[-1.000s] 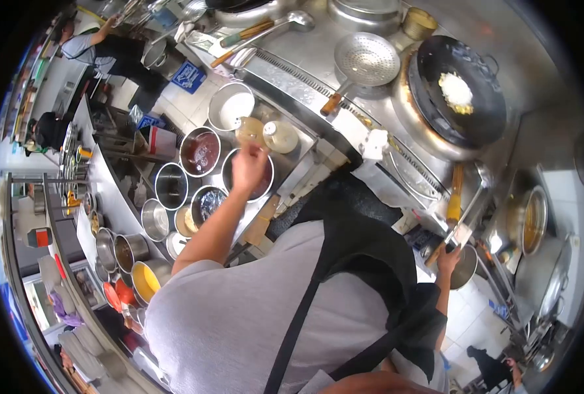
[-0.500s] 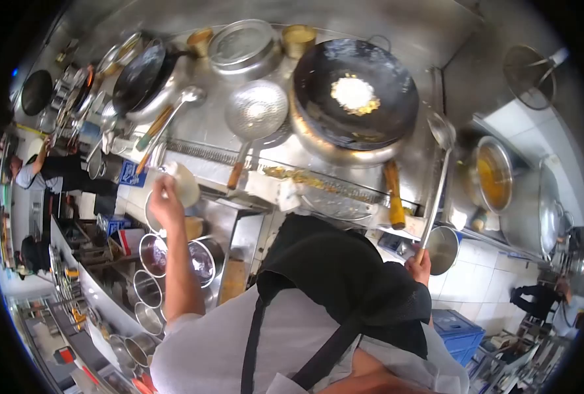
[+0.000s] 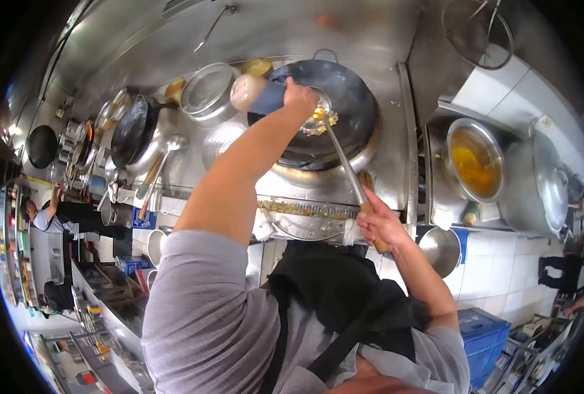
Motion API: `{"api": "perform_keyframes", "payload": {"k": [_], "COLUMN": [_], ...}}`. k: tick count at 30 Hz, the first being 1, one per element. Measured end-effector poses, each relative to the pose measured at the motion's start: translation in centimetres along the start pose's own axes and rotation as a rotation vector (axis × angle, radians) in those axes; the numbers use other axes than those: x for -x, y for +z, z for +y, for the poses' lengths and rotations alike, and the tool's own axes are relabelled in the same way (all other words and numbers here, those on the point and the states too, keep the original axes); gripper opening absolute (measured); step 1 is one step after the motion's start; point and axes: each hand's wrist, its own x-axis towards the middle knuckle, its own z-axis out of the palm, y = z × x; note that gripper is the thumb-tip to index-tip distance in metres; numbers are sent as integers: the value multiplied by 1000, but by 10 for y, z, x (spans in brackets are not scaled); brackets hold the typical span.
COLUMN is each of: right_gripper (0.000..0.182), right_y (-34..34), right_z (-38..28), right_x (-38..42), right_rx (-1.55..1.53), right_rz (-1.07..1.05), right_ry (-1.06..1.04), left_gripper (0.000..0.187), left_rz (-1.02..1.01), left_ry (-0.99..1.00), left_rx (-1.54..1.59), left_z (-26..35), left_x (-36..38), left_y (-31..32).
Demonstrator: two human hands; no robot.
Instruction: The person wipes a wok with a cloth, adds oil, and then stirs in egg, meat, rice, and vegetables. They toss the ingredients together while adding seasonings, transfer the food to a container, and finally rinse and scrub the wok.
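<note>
My left hand [image 3: 300, 98] reaches over the black wok [image 3: 344, 79] and grips a plastic squeeze bottle [image 3: 247, 92] tipped on its side. The bottle's base points left; its mouth is hidden behind my fingers. My right hand [image 3: 384, 226] is wrapped round the wooden grip of a metal ladle [image 3: 344, 154]. The ladle's bowl is inside the wok, close to my left fingers, with something yellow in it. Pale yellow bits of food [image 3: 315, 130] lie on the wok's surface beside the bowl.
A perforated skimmer [image 3: 222, 141] lies left of the wok, partly behind my left arm. Further left are a lidded metal pot [image 3: 208, 92], another ladle [image 3: 170, 148] and a second wok [image 3: 132, 131]. On the right stand a bowl of orange liquid [image 3: 476, 161] and a large pot [image 3: 535, 184].
My left hand has swung from the lower left up over the wok, now with the bottle tipped. My right hand has brought the ladle from beside the wok into it. The view has shifted.
</note>
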Motion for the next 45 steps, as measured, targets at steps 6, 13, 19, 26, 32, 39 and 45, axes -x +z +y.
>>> {"api": "perform_keyframes", "payload": {"k": [6,13,19,26,32,39,45], "right_gripper": [80,82,79,60,32,17,21], "right_y": [-6,-6,8,53,104,189,190], "right_z": [7,-14,-28,-114,-244,-268,-214], "right_x": [-3,-24,-34,-42,-151,-168,-260], "right_rx": [48,406,771,122,1177,379,492], "right_rz": [-21,51,137,-508,-41,214,261], "right_ry": [-36,-45,-122,-343,-574,-1299,-1106], "left_gripper": [29,25,22,25,17,29,32], "left_rz": [19,97,94,687,917,864,780], "left_ry": [7,-45,-246,-615,-1168,-1554,-1638], "left_rx": [-128,-154,-41,854,1446,1203,1291], "left_z": [-19,-48,-129,-173,-128,-39,17], "left_x": [-18,8,67,241,401,519,572], "left_y": [-17,-60,-98,22,167,260,270]}}
